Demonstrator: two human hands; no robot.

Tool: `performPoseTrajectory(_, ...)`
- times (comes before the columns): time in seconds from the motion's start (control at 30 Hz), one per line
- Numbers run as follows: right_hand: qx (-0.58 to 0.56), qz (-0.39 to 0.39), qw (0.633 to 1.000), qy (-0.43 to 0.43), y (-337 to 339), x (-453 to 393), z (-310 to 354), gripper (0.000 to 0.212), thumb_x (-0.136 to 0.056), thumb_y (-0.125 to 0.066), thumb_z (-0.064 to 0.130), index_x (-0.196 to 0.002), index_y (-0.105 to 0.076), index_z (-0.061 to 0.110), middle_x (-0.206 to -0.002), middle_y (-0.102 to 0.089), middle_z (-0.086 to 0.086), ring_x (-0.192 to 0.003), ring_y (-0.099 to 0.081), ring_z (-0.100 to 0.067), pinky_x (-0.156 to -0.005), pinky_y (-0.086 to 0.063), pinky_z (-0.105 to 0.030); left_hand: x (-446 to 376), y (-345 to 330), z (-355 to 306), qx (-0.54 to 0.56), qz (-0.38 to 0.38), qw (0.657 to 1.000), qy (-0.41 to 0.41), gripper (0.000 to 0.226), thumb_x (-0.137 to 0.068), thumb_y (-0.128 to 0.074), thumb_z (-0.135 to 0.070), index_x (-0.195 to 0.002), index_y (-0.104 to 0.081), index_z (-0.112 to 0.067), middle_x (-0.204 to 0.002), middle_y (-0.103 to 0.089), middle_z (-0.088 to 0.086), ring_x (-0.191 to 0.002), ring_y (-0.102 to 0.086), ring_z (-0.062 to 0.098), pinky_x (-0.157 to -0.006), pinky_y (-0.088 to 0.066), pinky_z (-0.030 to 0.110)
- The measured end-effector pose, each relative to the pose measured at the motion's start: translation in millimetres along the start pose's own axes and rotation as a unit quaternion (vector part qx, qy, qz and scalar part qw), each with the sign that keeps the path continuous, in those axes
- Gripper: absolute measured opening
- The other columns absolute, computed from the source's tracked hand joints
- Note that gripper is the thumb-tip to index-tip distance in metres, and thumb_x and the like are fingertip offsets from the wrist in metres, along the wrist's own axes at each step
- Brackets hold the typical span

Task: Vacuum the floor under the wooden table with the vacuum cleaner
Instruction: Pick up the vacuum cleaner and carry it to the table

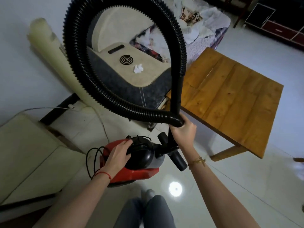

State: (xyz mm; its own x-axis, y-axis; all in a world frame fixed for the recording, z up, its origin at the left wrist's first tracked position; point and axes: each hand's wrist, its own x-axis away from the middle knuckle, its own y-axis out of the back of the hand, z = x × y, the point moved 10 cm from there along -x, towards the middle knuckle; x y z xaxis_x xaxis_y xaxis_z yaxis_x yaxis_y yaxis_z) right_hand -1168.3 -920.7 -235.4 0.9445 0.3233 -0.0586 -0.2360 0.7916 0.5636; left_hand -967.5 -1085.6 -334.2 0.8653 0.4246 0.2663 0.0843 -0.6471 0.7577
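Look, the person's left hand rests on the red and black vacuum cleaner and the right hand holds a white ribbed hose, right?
Not quite: the head view shows the ribbed hose is black, not white. The rest holds: the left hand rests on the red and black vacuum cleaner, and the right hand holds the hose.

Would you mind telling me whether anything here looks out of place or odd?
A crumpled white tissue lies loose on the beige sofa armrest, beside a dark spiral mosquito coil. The red-and-black vacuum cleaner's black power cord trails in untidy loops.
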Motion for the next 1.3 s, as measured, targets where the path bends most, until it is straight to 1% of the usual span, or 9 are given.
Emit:
performPoseTrajectory(0.17,-0.006,0.002,1.000,0.008,-64,-48,-86,0.033,-0.075,-0.073,0.023,-0.107,-0.069,0.022,-0.079,-0.070,0.013,-0.074,-0.065,-0.001,-0.071,-0.057,-0.026,-76,-69,53,-0.010,-0.001,1.000,0.010,0.049,-0.082,-0.067,-0.002,-0.123,-0.052,-0.023,-0.113,-0.059,-0.005,-0.105,-0.060,0.014,-0.092,-0.052,0.030)
performPoseTrajectory(0.33,0.009,0.019,1.000,-0.005,-142,-74,-186,0.042,-0.074,-0.073,0.025,-0.116,-0.066,0.025,-0.091,-0.072,0.009,-0.083,-0.067,-0.004,-0.078,-0.058,-0.027,-143,-153,121,-0.023,0.010,1.000,0.001,0.058,-0.083,-0.065,-0.003,-0.135,-0.047,-0.022,-0.125,-0.056,0.000,-0.114,-0.056,0.018,-0.097,-0.048,0.033)
performPoseTrajectory(0.47,0.027,0.004,1.000,0.010,-196,-82,-254,0.042,-0.075,-0.073,0.024,-0.117,-0.067,0.024,-0.092,-0.073,0.007,-0.082,-0.066,-0.004,-0.072,-0.050,-0.011,-188,-217,173,-0.034,0.020,0.999,-0.022,0.059,-0.083,-0.066,-0.003,-0.136,-0.046,-0.022,-0.125,-0.055,0.000,-0.113,-0.056,0.018,-0.097,-0.048,0.034)
performPoseTrajectory(0.6,0.046,-0.009,0.999,0.020,-241,-84,-313,0.040,-0.074,-0.071,0.027,-0.114,-0.068,0.022,-0.090,-0.073,0.006,-0.082,-0.067,-0.008,-0.073,-0.055,-0.022,-217,-264,214,-0.043,0.014,0.998,-0.053,0.057,-0.082,-0.066,-0.003,-0.132,-0.048,-0.023,-0.118,-0.057,-0.002,-0.106,-0.058,0.016,-0.091,-0.051,0.034)
performPoseTrajectory(0.67,0.051,-0.017,0.998,0.021,-259,-86,-336,0.041,-0.073,-0.072,0.029,-0.113,-0.068,0.023,-0.090,-0.073,0.006,-0.082,-0.067,-0.009,-0.072,-0.055,-0.022,-228,-281,231,-0.044,0.002,0.997,-0.062,0.056,-0.082,-0.066,-0.003,-0.131,-0.048,-0.023,-0.118,-0.058,-0.001,-0.106,-0.058,0.016,-0.092,-0.051,0.034)
performPoseTrajectory(0.83,0.058,-0.022,0.998,0.033,-293,-96,-373,0.040,-0.072,-0.076,0.033,-0.111,-0.069,0.028,-0.084,-0.072,0.010,-0.076,-0.065,-0.005,-0.060,-0.042,-0.006,-250,-314,262,-0.049,-0.032,0.994,-0.091,0.059,-0.083,-0.065,-0.004,-0.137,-0.047,-0.017,-0.124,-0.058,0.000,-0.115,-0.055,0.015,-0.099,-0.046,0.034)
performPoseTrajectory(1.0,0.042,-0.034,0.997,0.049,-317,-100,-388,0.035,-0.074,-0.070,0.028,-0.109,-0.069,0.028,-0.077,-0.069,0.011,-0.072,-0.063,-0.006,-0.064,-0.055,-0.025,-262,-336,284,-0.058,-0.056,0.992,-0.092,0.056,-0.084,-0.063,-0.006,-0.137,-0.047,-0.015,-0.120,-0.059,0.001,-0.111,-0.056,0.015,-0.097,-0.047,0.030)
performPoseTrajectory(1.13,0.047,-0.051,0.995,0.070,-328,-102,-396,0.043,-0.075,-0.071,0.031,-0.117,-0.066,0.029,-0.087,-0.072,0.008,-0.080,-0.066,-0.009,-0.068,-0.053,-0.022,-270,-346,289,-0.068,-0.059,0.990,-0.107,0.052,-0.084,-0.062,-0.007,-0.133,-0.048,-0.017,-0.114,-0.060,-0.001,-0.106,-0.057,0.015,-0.092,-0.049,0.031)
performPoseTrajectory(1.3,0.060,-0.059,0.994,0.067,-340,-105,-404,0.049,-0.074,-0.071,0.035,-0.122,-0.063,0.032,-0.094,-0.073,0.008,-0.088,-0.067,-0.012,-0.077,-0.056,-0.027,-280,-349,291,-0.083,-0.065,0.987,-0.123,0.054,-0.082,-0.064,-0.006,-0.133,-0.047,-0.017,-0.114,-0.059,0.000,-0.104,-0.057,0.016,-0.093,-0.049,0.031)
